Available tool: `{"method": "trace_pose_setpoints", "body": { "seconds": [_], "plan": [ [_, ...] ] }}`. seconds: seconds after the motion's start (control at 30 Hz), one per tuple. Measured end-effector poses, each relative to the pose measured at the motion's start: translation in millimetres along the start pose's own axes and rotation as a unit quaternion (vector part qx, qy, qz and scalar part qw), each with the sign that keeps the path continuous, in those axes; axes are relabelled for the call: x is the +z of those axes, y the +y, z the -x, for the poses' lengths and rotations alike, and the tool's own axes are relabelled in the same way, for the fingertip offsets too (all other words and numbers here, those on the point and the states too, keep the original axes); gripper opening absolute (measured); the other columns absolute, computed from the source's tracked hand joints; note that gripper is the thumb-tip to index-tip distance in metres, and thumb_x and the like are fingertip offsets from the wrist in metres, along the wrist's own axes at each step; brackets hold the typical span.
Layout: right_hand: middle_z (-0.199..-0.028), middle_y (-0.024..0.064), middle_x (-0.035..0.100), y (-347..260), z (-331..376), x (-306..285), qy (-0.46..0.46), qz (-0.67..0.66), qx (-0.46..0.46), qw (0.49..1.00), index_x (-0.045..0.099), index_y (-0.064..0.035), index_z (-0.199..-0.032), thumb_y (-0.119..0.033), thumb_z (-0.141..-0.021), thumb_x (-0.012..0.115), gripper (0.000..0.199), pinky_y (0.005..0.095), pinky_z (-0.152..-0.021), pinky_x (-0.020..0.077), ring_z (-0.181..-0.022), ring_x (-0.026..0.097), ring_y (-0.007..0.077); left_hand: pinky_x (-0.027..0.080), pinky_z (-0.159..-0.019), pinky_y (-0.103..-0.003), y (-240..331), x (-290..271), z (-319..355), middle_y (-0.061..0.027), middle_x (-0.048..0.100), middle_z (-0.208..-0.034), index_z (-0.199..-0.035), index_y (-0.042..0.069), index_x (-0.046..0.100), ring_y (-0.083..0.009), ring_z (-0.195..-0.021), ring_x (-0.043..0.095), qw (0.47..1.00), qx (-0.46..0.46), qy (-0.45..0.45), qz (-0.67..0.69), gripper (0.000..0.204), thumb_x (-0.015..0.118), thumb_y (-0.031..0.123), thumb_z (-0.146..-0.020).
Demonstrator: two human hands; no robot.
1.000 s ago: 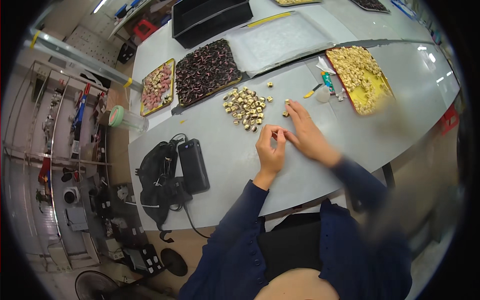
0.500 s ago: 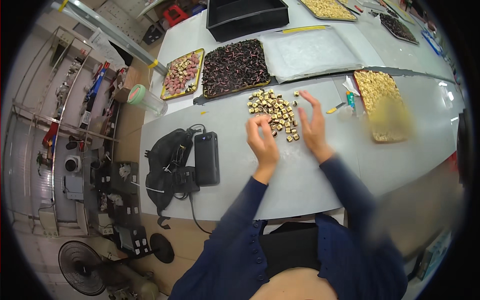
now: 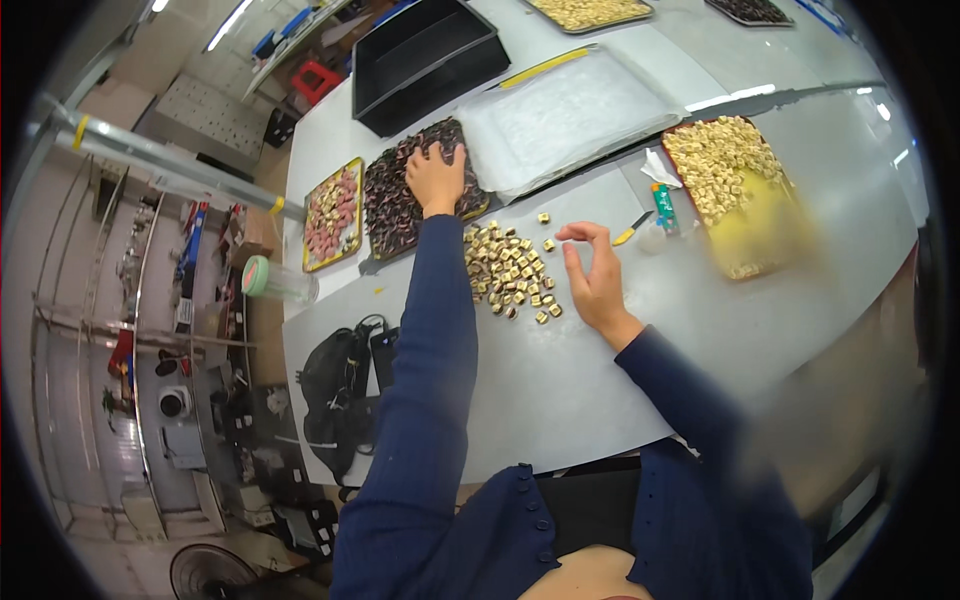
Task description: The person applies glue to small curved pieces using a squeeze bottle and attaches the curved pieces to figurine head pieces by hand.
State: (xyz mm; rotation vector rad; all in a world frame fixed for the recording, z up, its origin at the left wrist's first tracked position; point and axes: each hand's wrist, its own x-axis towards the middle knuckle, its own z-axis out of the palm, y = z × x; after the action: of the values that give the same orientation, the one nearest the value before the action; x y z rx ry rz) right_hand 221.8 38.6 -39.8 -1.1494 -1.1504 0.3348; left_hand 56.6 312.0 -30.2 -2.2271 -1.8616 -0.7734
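Note:
My left hand (image 3: 436,180) has its fingers spread over the tray of dark strips (image 3: 395,185), which are black with bits of pink among them. Its fingertips rest on or just above the strips, and nothing shows gripped in them. A loose pile of small gold and dark brown blocks (image 3: 510,268) lies on the grey tabletop. To the right of this pile hovers my right hand (image 3: 596,280), its thumb and fingers apart and nothing between them. Two of the blocks sit near its fingertips, apart from the pile.
Left of the dark tray is a yellow-rimmed tray of pinkish pieces (image 3: 335,215). Behind stand a black bin (image 3: 430,65) and a white-covered tray (image 3: 570,120). A yellow cutter (image 3: 632,229), a green tube (image 3: 665,208) and a red-rimmed tray (image 3: 690,185) of pale blocks lie right.
My left hand has left the block pile and reached forward and left to the dark tray. My right hand stays beside the pile. The whole view has shifted and tilted.

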Motion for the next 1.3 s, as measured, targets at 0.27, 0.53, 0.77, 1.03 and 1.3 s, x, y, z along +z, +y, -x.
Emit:
{"method": "trace_pose_setpoints", "body": {
  "seconds": [0.27, 0.53, 0.77, 1.03, 1.3],
  "plan": [
    [-0.094, 0.0121, 0.067, -1.3, -2.5, -1.6, -0.007, -0.001, 0.012, 1.0, 0.054, 0.0003, -0.113, 0.0, -0.094, 0.057, 0.019, 0.0325, -0.083, 0.0508, -0.089, 0.066, 0.0222, 0.044, -0.088, -0.051, 7.5, -1.4, -1.3, -0.021, 0.058, -0.106, -0.103, 0.014, 0.069, -0.0408, -0.1, 0.057, 0.997, 0.016, 0.057, -0.047, 0.036, 0.061, 0.043, -0.084],
    [-0.089, 0.0114, 0.066, 0.3, -2.7, 3.8, -0.033, 0.009, 0.007, 0.999, 0.057, 0.0004, -0.109, 0.001, -0.094, 0.057, 0.015, 0.0309, -0.076, 0.0508, -0.083, 0.066, 0.0201, 0.043, -0.094, -0.055, 2.7, -6.5, -2.1, -0.0251, 0.061, -0.114, -0.121, 0.015, 0.065, -0.0407, -0.109, 0.059, 0.998, -0.019, -0.017, -0.05, 0.044, 0.053, 0.045, -0.092],
    [-0.089, 0.011, 0.066, -5.0, -2.8, 1.5, -0.043, -0.005, 0.011, 0.999, 0.057, 0.0005, -0.108, 0.002, -0.093, 0.056, 0.015, 0.0301, -0.075, 0.0507, -0.081, 0.066, 0.019, 0.045, -0.093, -0.056, 3.7, -8.8, -3.7, -0.0236, 0.065, -0.114, -0.12, 0.016, 0.066, -0.0401, -0.11, 0.061, 0.997, -0.035, -0.036, -0.064, 0.051, 0.052, 0.053, -0.088],
    [-0.086, 0.0103, 0.066, -3.5, -2.5, 0.9, -0.061, -0.004, 0.03, 0.998, 0.059, 0.0004, -0.104, 0.003, -0.092, 0.056, 0.012, 0.0289, -0.072, 0.0506, -0.079, 0.066, 0.0182, 0.047, -0.087, -0.053, 2.5, -5.2, -2.2, -0.0219, 0.068, -0.099, -0.111, 0.015, 0.071, -0.0394, -0.097, 0.065, 0.999, -0.035, 0.012, -0.036, 0.042, 0.057, 0.046, -0.086],
    [-0.086, 0.0104, 0.066, 0.5, -3.8, 3.4, -0.086, 0.016, 0.022, 0.996, 0.061, 0.0012, -0.095, 0.003, -0.09, 0.056, 0.007, 0.0294, -0.068, 0.051, -0.074, 0.065, 0.0185, 0.052, -0.079, -0.05, 6.7, -7.2, -13.5, -0.0212, 0.069, -0.095, -0.098, 0.012, 0.073, -0.0402, -0.09, 0.066, 0.997, -0.012, 0.075, 0.011, 0.035, 0.058, 0.043, -0.093]
  ]
}}
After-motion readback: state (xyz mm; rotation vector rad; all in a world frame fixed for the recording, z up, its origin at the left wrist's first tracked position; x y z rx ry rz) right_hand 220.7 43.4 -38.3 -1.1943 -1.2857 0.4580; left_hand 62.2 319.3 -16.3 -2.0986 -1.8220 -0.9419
